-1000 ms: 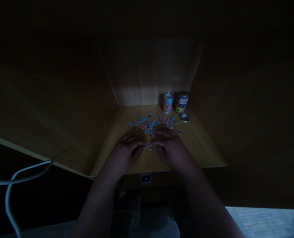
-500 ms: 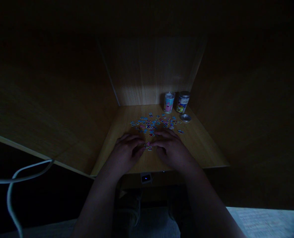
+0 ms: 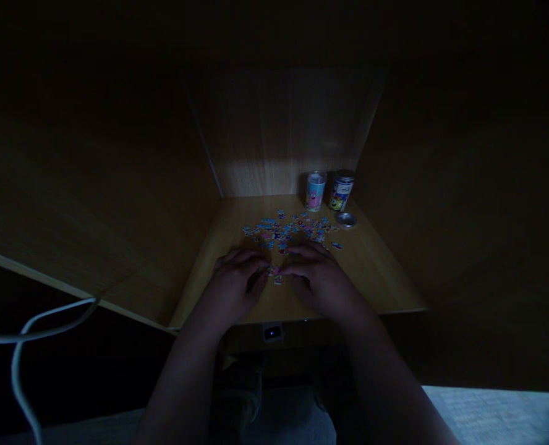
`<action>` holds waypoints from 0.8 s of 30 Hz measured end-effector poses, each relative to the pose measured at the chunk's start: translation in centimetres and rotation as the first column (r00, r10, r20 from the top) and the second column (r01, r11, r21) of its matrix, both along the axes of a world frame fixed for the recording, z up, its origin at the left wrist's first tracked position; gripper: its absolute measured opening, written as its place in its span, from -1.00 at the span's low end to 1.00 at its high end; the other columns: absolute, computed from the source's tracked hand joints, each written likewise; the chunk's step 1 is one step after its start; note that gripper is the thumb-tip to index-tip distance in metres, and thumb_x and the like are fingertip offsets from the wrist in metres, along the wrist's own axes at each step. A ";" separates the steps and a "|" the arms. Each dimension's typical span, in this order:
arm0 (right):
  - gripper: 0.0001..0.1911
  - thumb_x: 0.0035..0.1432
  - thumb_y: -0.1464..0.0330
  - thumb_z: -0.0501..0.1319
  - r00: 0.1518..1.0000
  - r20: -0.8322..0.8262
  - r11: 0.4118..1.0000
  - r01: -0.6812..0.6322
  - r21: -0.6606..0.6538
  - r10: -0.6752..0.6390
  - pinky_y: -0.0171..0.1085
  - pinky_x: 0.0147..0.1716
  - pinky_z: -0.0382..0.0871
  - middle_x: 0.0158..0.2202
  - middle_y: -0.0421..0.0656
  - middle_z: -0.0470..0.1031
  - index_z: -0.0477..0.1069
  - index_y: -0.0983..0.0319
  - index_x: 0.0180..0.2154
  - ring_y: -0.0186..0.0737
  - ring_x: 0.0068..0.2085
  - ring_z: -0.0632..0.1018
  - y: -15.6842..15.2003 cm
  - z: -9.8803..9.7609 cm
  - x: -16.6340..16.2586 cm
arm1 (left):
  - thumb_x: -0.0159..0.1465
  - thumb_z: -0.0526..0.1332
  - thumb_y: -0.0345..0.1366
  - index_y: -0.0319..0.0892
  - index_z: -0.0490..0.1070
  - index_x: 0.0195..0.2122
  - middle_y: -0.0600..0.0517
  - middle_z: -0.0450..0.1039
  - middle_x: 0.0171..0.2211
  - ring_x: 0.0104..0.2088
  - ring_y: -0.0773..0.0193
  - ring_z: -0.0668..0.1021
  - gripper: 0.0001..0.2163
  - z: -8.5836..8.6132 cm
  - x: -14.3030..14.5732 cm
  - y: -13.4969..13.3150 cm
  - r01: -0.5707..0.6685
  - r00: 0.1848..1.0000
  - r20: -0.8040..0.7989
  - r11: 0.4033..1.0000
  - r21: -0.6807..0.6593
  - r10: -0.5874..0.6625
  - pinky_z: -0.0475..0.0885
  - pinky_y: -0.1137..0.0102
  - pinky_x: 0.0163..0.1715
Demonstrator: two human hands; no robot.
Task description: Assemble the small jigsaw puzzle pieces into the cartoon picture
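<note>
A few small puzzle pieces (image 3: 277, 272) lie close together on the wooden board, between my two hands. My left hand (image 3: 237, 281) is curled, with thumb and index finger closed at the edge of the left piece. From the other side, my right hand (image 3: 318, 278) has its index fingertip on the pink piece, the other fingers bent. A patterned piece (image 3: 278, 280) sits just below, nearer to me. Beyond my fingers spreads a pile of loose puzzle pieces (image 3: 279, 232), mostly blue and pink. A red piece (image 3: 282, 251) lies by my right fingers. Dim light hides fine detail.
At the back right stand an open-looking picture can (image 3: 315, 193) and a lidded can (image 3: 341, 193), with a round metal lid (image 3: 347, 220) in front. Wooden panels (image 3: 284, 136) enclose the board. A white cable (image 3: 21, 352) hangs at left. A small device (image 3: 272, 332) sits below the front edge.
The small pieces between my fingers have shifted slightly; the lower piece sits a little further left and nearer to me. Both hands stay almost in place.
</note>
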State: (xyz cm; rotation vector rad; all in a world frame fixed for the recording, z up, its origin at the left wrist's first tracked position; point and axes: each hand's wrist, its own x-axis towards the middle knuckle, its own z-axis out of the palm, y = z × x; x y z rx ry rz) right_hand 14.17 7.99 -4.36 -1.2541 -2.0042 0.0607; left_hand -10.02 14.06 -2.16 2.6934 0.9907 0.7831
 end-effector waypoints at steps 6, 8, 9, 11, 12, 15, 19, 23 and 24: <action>-0.65 0.32 0.56 0.36 1.000 0.010 1.000 -0.028 -0.008 0.028 0.18 0.36 0.42 0.19 -0.06 0.67 0.77 0.02 -0.05 0.04 0.26 0.58 0.0 0.2 0.0 | 0.48 0.32 -0.36 -0.06 0.63 -0.01 -0.03 0.68 0.03 0.05 -0.02 0.63 -0.87 -0.4 0.0 0.2 0.006 1.000 0.014 1.000 0.002 -0.006 0.53 -0.01 0.10; -0.64 0.32 0.56 0.36 0.999 0.019 0.999 -0.037 -0.013 0.037 0.19 0.36 0.42 0.19 -0.07 0.67 0.77 0.01 -0.04 0.04 0.26 0.59 0.0 0.2 0.1 | 0.48 0.33 -0.37 -0.05 0.63 -0.02 -0.02 0.68 0.03 0.06 -0.02 0.63 -0.88 -0.4 0.0 0.2 -0.002 1.000 0.021 1.000 -0.008 0.002 0.53 0.00 0.10; -0.63 0.32 0.56 0.36 0.999 0.020 0.999 -0.038 -0.013 0.038 0.19 0.36 0.42 0.19 -0.08 0.67 0.77 0.01 -0.04 0.04 0.26 0.59 0.0 0.2 0.1 | 0.48 0.33 -0.37 -0.05 0.63 -0.03 -0.01 0.68 0.03 0.06 -0.02 0.63 -0.88 -0.5 0.0 0.3 -0.004 1.000 0.020 1.000 -0.011 0.004 0.53 0.00 0.10; -0.63 0.31 0.56 0.37 0.999 0.020 0.999 -0.036 -0.014 0.036 0.20 0.37 0.42 0.19 -0.08 0.67 0.77 0.00 -0.04 0.04 0.26 0.58 0.0 0.2 0.1 | 0.49 0.33 -0.38 -0.04 0.63 -0.03 0.00 0.68 0.03 0.06 -0.01 0.63 -0.88 -0.4 0.0 0.3 -0.002 1.000 0.018 1.000 -0.012 0.002 0.52 0.02 0.10; -0.63 0.31 0.56 0.37 0.999 0.019 0.999 -0.035 -0.016 0.035 0.20 0.37 0.42 0.19 -0.08 0.66 0.77 -0.01 -0.04 0.04 0.26 0.58 0.0 0.2 0.1 | 0.49 0.33 -0.38 -0.04 0.62 -0.03 0.00 0.68 0.02 0.05 0.00 0.63 -0.88 -0.4 -0.1 0.3 0.003 1.000 0.017 1.000 -0.012 -0.002 0.52 0.02 0.09; -0.64 0.34 0.55 0.35 0.999 0.016 0.999 -0.045 -0.025 0.045 0.18 0.37 0.42 0.19 -0.08 0.66 0.77 0.00 -0.03 0.03 0.27 0.58 0.0 0.3 0.0 | 0.51 0.32 -0.37 -0.04 0.62 -0.04 0.02 0.68 0.01 0.05 0.02 0.62 -0.90 -0.5 -0.1 0.3 0.016 1.000 0.020 1.000 -0.020 -0.015 0.51 0.04 0.09; -0.65 0.36 0.54 0.35 0.999 0.007 0.998 -0.050 -0.031 0.051 0.17 0.36 0.43 0.19 -0.10 0.67 0.76 -0.01 -0.03 0.01 0.27 0.58 0.0 0.3 0.0 | 0.50 0.34 -0.37 -0.03 0.61 -0.05 0.04 0.68 0.01 0.04 0.03 0.62 -0.90 -0.5 -0.1 0.3 0.017 1.000 0.026 1.000 -0.025 -0.016 0.50 0.04 0.09; -0.66 0.36 0.53 0.36 0.999 0.000 0.999 -0.038 -0.030 0.038 0.19 0.35 0.42 0.18 -0.12 0.67 0.76 -0.03 -0.04 0.01 0.25 0.59 0.1 0.1 0.0 | 0.49 0.33 -0.36 -0.02 0.60 -0.06 0.03 0.68 0.00 0.03 0.02 0.62 -0.91 -0.4 -0.1 0.3 0.020 0.999 0.026 1.000 -0.019 -0.020 0.49 0.04 0.08; -0.67 0.36 0.53 0.36 1.000 -0.005 0.999 -0.030 -0.027 0.030 0.19 0.35 0.43 0.17 -0.12 0.68 0.76 -0.02 -0.05 0.01 0.24 0.59 0.2 0.1 0.1 | 0.49 0.33 -0.36 -0.02 0.60 -0.07 0.03 0.68 -0.01 0.03 0.02 0.62 -0.91 -0.4 -0.2 0.3 0.021 0.999 0.029 1.000 -0.019 -0.021 0.49 0.04 0.08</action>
